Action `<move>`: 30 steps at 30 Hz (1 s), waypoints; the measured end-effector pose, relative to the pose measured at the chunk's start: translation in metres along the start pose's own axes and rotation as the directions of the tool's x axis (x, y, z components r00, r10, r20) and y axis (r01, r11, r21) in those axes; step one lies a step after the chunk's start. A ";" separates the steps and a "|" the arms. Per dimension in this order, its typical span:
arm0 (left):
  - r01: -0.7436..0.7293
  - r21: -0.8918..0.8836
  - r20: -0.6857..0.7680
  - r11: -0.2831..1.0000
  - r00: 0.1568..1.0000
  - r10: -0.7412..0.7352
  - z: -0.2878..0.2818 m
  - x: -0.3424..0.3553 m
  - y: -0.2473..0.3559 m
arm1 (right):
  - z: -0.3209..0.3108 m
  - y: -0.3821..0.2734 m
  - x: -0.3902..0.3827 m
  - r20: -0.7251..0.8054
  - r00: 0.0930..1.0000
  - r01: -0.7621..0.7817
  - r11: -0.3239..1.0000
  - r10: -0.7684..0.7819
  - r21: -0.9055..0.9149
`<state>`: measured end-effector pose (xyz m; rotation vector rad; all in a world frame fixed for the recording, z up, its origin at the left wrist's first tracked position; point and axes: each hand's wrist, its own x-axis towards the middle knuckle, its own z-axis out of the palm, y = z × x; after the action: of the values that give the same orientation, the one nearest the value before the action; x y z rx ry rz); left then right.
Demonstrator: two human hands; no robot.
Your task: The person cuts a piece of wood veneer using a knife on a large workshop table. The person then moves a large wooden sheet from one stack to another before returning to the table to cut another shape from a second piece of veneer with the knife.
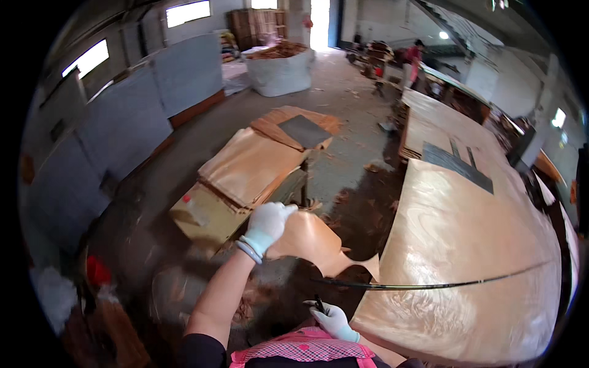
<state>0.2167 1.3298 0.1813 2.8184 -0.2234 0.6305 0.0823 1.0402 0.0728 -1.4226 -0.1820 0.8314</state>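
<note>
My left hand (pixel 269 226), in a white glove, is closed on the edge of a thin tan wood veneer sheet (pixel 310 239). The sheet hangs to the right, its lower edge cut in ragged curves. Close to my body, my gloved right hand (pixel 333 320) is closed around a small black handle (pixel 319 303); what the handle belongs to is not clear. A long, thin dark rod (pixel 429 286) reaches across the near part of a big veneer stack (pixel 454 245) on the right. Left of centre, smaller veneer sheets (pixel 245 165) lie piled on a low yellowish table (pixel 208 214).
Dark flat plates rest on both piles: one on the small pile (pixel 304 131), another on the big stack (pixel 457 167). Veneer scraps litter the floor (pixel 362 147). Grey panels (pixel 123 116) line the left. A white bulk bag (pixel 279 73) of scraps and another person (pixel 414 58) are farther back.
</note>
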 end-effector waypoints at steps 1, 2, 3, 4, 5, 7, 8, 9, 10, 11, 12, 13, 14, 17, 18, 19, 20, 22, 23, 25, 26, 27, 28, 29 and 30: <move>0.046 -0.033 0.014 0.998 0.999 -0.046 0.002 0.025 -0.012 | -0.004 -0.001 0.010 -0.097 0.995 0.016 0.994 -0.026 -0.105; 0.096 -0.058 0.021 0.994 0.995 -0.095 0.000 0.049 -0.021 | -0.011 -0.004 0.019 -0.181 0.981 0.024 0.976 -0.064 -0.216; 0.132 -0.163 -0.014 0.978 0.991 -0.136 0.007 0.067 -0.040 | -0.025 0.024 0.032 -0.252 0.959 0.075 0.972 -0.132 -0.222; 0.180 -0.252 -0.048 0.951 0.979 -0.198 0.009 0.078 -0.069 | -0.029 0.019 0.035 -0.321 0.933 0.027 0.920 -0.165 -0.392; 0.233 -0.319 -0.064 0.919 0.962 -0.266 0.016 0.092 -0.094 | -0.037 0.016 0.037 -0.391 0.916 -0.048 0.941 -0.092 -0.334; 0.297 -0.421 -0.108 0.857 0.922 -0.373 0.032 0.122 -0.143 | -0.066 0.041 0.045 -0.471 0.882 -0.163 0.948 0.017 -0.272; 0.328 -0.446 -0.142 0.833 0.893 -0.427 0.038 0.128 -0.174 | -0.068 0.039 0.051 -0.502 0.859 -0.218 0.960 0.103 -0.177; 0.293 -0.443 -0.205 0.847 0.887 -0.414 0.046 0.133 -0.216 | -0.077 0.045 0.063 -0.530 0.843 -0.216 0.962 0.096 -0.170; 0.252 -0.437 -0.272 0.863 0.878 -0.394 0.050 0.141 -0.253 | -0.088 0.064 0.079 -0.557 0.826 -0.206 0.965 0.083 -0.162; 0.303 -0.413 -0.244 0.859 0.872 -0.425 0.061 0.155 -0.265 | -0.106 0.086 0.095 -0.599 0.784 -0.097 0.986 0.160 0.136; 0.368 -0.369 -0.222 0.854 0.857 -0.465 0.065 0.159 -0.281 | -0.112 0.079 0.111 -0.610 0.776 -0.086 0.985 0.160 0.149; 0.369 -0.343 -0.250 0.864 0.851 -0.462 0.063 0.159 -0.305 | -0.114 0.065 0.130 -0.656 0.700 -0.108 0.950 0.282 0.292; 0.374 -0.313 -0.271 0.873 0.846 -0.460 0.062 0.157 -0.329 | -0.115 0.044 0.149 -0.673 0.614 -0.119 0.891 0.412 0.438; 0.530 -0.312 -0.121 0.789 0.801 -0.586 0.070 0.165 -0.368 | -0.135 -0.021 0.189 -0.676 0.630 0.107 0.820 0.382 0.562; 0.560 -0.227 -0.098 0.797 0.801 -0.591 0.069 0.163 -0.389 | -0.143 -0.036 0.201 -0.684 0.641 0.110 0.840 0.349 0.531; 0.609 -0.137 -0.048 0.781 0.784 -0.619 0.079 0.168 -0.397 | -0.159 -0.042 0.215 -0.702 0.638 0.161 0.836 0.318 0.525; 0.651 -0.047 0.010 0.758 0.759 -0.651 0.094 0.172 -0.396 | -0.176 -0.049 0.224 -0.725 0.623 0.203 0.835 0.293 0.512; 0.708 -0.064 0.117 0.703 0.705 -0.699 0.112 0.180 -0.390 | -0.205 -0.065 0.240 -0.765 0.576 0.246 0.830 0.290 0.500; 0.737 0.091 0.013 0.670 0.672 -0.741 0.086 0.161 -0.444 | -0.203 -0.079 0.265 -0.738 0.620 0.255 0.820 0.268 0.512; 0.761 0.400 -0.090 0.510 0.587 -0.805 0.105 0.171 -0.468 | -0.224 -0.089 0.290 -0.757 0.601 0.277 0.822 0.256 0.498; 0.725 0.556 -0.086 0.407 0.537 -0.839 0.141 0.202 -0.427 | -0.243 -0.085 0.287 -0.796 0.541 0.285 0.832 0.270 0.476; 0.711 0.554 -0.063 0.434 0.555 -0.829 0.147 0.222 -0.403 | -0.253 -0.086 0.295 -0.794 0.540 0.299 0.817 0.280 0.492; 0.604 0.596 -0.323 0.530 0.784 -0.531 0.154 0.241 -0.385 | -0.260 -0.089 0.302 -0.793 0.531 0.308 0.804 0.299 0.509; 0.484 0.662 -0.516 0.572 0.848 -0.121 0.165 0.260 -0.364 | -0.269 -0.090 0.310 -0.792 0.522 0.303 0.800 0.316 0.518; 0.428 0.600 -0.495 0.676 0.863 -0.107 0.179 0.288 -0.331 | -0.275 -0.090 0.319 -0.789 0.514 0.297 0.793 0.337 0.532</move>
<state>0.6122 1.5716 0.0830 3.1545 0.6670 1.4860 0.5042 1.0198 -0.0103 -1.0302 0.8498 0.0469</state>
